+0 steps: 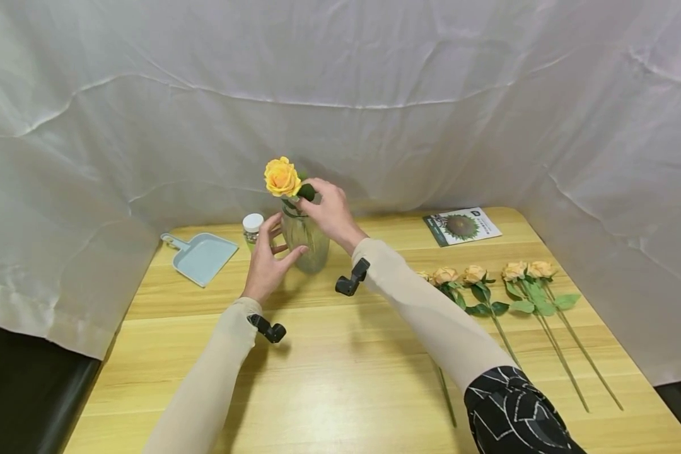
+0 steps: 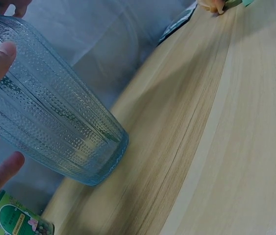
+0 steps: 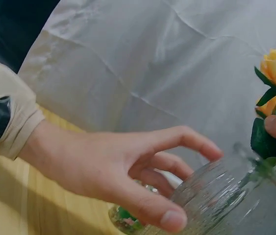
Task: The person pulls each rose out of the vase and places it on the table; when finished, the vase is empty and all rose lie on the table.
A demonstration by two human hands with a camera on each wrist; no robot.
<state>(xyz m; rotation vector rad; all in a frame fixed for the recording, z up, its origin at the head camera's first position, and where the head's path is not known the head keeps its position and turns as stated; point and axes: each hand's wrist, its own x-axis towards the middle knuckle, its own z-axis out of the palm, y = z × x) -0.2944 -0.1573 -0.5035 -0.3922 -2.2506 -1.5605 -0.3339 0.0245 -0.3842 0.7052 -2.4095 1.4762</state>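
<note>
A ribbed clear glass vase (image 1: pixel 312 249) stands upright near the back of the table. My left hand (image 1: pixel 265 268) holds its side, thumb in front and fingers curved around, as the right wrist view shows. Over the vase's mouth my right hand (image 1: pixel 333 217) pinches a yellow rose (image 1: pixel 282 177) just below the bloom, by its dark green leaves (image 3: pixel 265 139). Its stem runs down toward the inside of the vase. A second yellow bloom (image 3: pixel 266 106) shows under the upper one in the right wrist view.
Left of the vase stands a white-capped jar (image 1: pixel 253 224) with a green label. Farther left lies a light blue dustpan (image 1: pixel 207 257). A seed packet (image 1: pixel 462 226) lies at the back right. Several peach roses (image 1: pixel 513 272) lie on the right, partly behind my right sleeve. Grey cloth hangs behind the table.
</note>
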